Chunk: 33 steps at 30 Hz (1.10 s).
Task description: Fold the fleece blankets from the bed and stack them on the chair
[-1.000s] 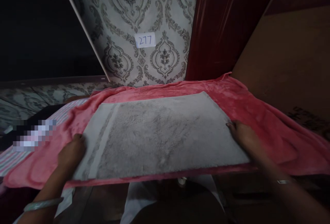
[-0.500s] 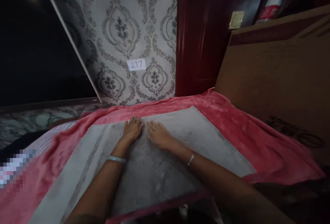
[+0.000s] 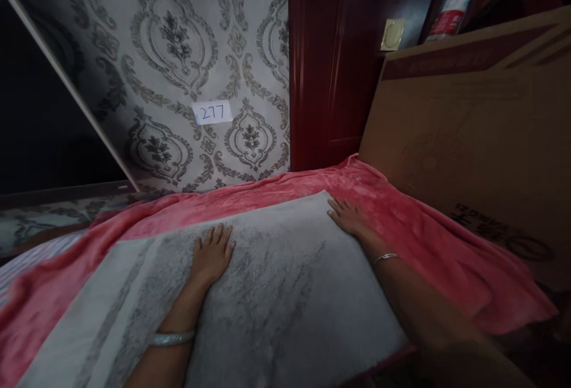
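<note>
A grey towel-like cloth [image 3: 285, 293] with pale stripes along its left side lies spread over a pink plush blanket [image 3: 428, 239]. My left hand [image 3: 212, 255] rests flat on the cloth near its far edge, fingers spread. At the cloth's far right corner is my right hand [image 3: 347, 216], its fingers stretched out and touching the corner and the blanket beside it. Neither hand grips anything. A bangle circles each wrist. The near edge of the cloth runs out of the picture on the left.
A large cardboard box [image 3: 464, 126] stands at the right, with a plastic bottle [image 3: 455, 10] behind its top edge. Patterned wallpaper [image 3: 178, 78] with a paper label [image 3: 212, 112] reading 277 is behind. A dark screen [image 3: 40, 120] stands at the left, a dark red door panel [image 3: 328, 66] in the middle.
My right hand has slid right across the cloth from beside the left hand to the far right corner. My left hand stays on the cloth, now more spread. The view has shifted right.
</note>
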### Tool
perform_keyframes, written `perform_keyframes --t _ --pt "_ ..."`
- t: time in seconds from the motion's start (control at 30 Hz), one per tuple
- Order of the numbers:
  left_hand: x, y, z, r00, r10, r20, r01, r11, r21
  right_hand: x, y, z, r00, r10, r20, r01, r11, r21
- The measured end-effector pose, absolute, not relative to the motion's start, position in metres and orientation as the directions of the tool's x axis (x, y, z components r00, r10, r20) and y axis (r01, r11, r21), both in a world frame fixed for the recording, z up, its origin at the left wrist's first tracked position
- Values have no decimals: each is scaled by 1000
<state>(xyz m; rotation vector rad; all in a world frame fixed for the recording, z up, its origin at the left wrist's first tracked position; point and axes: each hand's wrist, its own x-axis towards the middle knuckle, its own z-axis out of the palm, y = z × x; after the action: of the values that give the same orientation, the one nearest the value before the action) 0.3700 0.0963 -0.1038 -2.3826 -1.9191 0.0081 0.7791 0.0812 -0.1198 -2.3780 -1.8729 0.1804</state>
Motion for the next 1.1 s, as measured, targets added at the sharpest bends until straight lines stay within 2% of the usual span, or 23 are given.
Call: perform_keyframes --t 0.13,0.2,0.23,0.3,0.4,0.47,0.53,0.67,0.77,0.93,1.1 --pt "369 97 -106 219 973 77 975 -216 -48 776 82 -117 330 944 -13 934 -328 -144" --pt "369 97 -106 215 974 75 976 -211 -56 753 86 -108 332 942 49 936 -323 -139" --pt "369 96 -106 210 975 69 977 -206 -64 738 89 -103 284 955 90 952 -270 -143" --pt "370 95 -104 199 979 47 977 -194 -83 703 94 -96 86 985 149 985 -61 -162" --pt "372 92 -102 187 982 19 978 -184 -97 658 103 -95 -266 957 111 936 284 -209" --pt "372 91 -101 183 983 15 978 -181 -100 648 108 -101 -397 915 72 887 403 -227" --pt "372 91 -101 186 982 14 978 -184 -102 656 114 -108 -358 933 40 908 358 -216" --pt "372 91 -101 193 981 17 978 -191 -83 707 122 -117 -12 1000 7 987 13 -160" --pt "372 90 -101 191 981 26 980 -189 -59 736 124 -120 127 992 -2 981 -126 -146" --pt "373 85 -99 197 979 46 980 -195 -50 739 121 -125 170 985 5 976 -168 -136" --pt "391 82 -87 190 982 -23 982 -190 -14 738 120 -127 159 987 24 977 -153 -151"
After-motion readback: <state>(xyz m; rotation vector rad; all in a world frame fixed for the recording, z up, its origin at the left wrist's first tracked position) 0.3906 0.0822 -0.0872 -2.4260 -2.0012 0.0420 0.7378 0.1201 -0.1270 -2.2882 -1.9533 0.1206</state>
